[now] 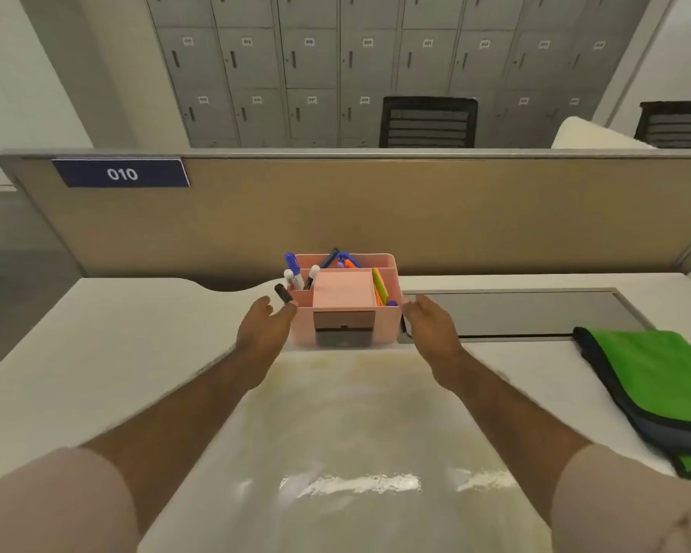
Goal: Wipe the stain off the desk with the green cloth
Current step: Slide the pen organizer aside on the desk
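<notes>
A wide yellowish, wet-looking stain (348, 425) spreads over the white desk (96, 353) between my forearms. The green cloth (655, 385), folded with a dark border, lies on the desk at the right, apart from both hands. A pink desk organizer (346, 313) full of pens and sticky notes stands at the stain's far edge. My left hand (264, 329) is at its left side with fingertips touching it. My right hand (431, 329) is at its right side. Both hands have their fingers spread, and neither is wrapped around anything.
A black marker (283, 293) sticks out at the organizer's left corner, close to my left fingers. A grey cable-tray lid (527, 313) is set into the desk behind the cloth. A tan partition (376, 217) labelled 010 closes off the back of the desk.
</notes>
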`<control>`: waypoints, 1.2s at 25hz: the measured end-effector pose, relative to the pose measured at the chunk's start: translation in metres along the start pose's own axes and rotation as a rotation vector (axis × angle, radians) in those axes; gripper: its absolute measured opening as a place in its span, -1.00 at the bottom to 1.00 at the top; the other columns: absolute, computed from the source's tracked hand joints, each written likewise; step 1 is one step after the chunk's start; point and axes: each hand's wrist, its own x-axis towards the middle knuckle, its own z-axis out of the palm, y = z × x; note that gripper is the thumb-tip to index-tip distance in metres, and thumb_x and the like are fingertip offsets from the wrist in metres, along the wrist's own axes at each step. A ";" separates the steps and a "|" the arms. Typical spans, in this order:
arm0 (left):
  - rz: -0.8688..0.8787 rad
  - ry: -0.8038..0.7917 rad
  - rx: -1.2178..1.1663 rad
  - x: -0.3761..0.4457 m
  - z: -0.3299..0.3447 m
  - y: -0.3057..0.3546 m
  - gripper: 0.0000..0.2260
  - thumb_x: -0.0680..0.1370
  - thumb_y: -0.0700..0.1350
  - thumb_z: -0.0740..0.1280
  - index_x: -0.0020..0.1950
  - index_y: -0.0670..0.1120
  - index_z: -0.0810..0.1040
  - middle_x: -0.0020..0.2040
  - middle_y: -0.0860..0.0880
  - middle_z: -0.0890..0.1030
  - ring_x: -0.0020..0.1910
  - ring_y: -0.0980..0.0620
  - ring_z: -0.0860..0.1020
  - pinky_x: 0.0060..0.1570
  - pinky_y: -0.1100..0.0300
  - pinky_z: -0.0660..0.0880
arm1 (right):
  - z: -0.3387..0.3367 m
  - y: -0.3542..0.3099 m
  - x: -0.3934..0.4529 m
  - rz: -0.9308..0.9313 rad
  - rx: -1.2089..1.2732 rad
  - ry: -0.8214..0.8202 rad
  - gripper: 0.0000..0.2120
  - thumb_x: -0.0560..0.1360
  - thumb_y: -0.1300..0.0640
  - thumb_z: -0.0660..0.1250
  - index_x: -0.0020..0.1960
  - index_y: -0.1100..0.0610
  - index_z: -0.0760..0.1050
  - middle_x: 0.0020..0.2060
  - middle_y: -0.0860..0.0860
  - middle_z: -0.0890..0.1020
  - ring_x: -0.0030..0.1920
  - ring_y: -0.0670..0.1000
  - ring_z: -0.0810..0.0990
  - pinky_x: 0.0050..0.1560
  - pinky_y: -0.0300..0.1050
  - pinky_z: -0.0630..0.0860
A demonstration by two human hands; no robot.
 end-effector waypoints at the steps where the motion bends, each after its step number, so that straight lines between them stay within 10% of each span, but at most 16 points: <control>1: -0.024 0.001 -0.017 0.005 0.004 0.003 -0.43 0.58 0.11 0.22 0.55 -0.03 0.17 0.55 -0.04 0.27 0.47 -0.13 0.31 0.29 -0.04 0.38 | 0.003 -0.001 0.007 0.026 0.035 0.024 -0.74 0.63 0.04 0.14 -0.22 0.06 0.33 -0.28 -0.04 0.46 -0.24 -0.03 0.41 -0.33 -0.21 0.31; 9: -0.156 -0.024 -0.302 0.023 0.024 0.006 -0.71 0.58 0.01 0.26 0.29 -0.02 0.46 0.05 0.00 0.54 0.09 -0.05 0.48 0.02 0.08 0.48 | 0.026 0.010 0.031 0.106 0.160 0.002 -0.80 0.62 -0.07 0.18 -0.02 -0.03 0.53 -0.17 -0.06 0.62 -0.14 -0.06 0.55 -0.28 -0.20 0.41; 22: -0.183 0.127 -0.436 0.030 -0.023 0.006 -0.85 0.49 0.02 0.36 0.01 0.03 0.51 -0.09 0.01 0.62 -0.01 -0.04 0.58 -0.01 0.08 0.57 | 0.067 -0.009 0.013 0.014 0.188 0.051 -0.76 0.63 -0.05 0.18 0.19 -0.04 0.55 -0.10 -0.07 0.65 -0.03 0.00 0.61 -0.13 -0.11 0.54; 30: -0.184 0.284 -0.396 0.031 -0.126 -0.023 -0.72 0.52 0.01 0.36 0.20 -0.04 0.55 0.05 -0.06 0.64 0.06 -0.08 0.59 0.12 0.02 0.57 | 0.159 -0.040 -0.027 -0.046 0.189 -0.063 -0.73 0.63 -0.09 0.17 0.23 -0.08 0.55 -0.04 -0.10 0.65 -0.03 -0.04 0.60 -0.18 -0.21 0.53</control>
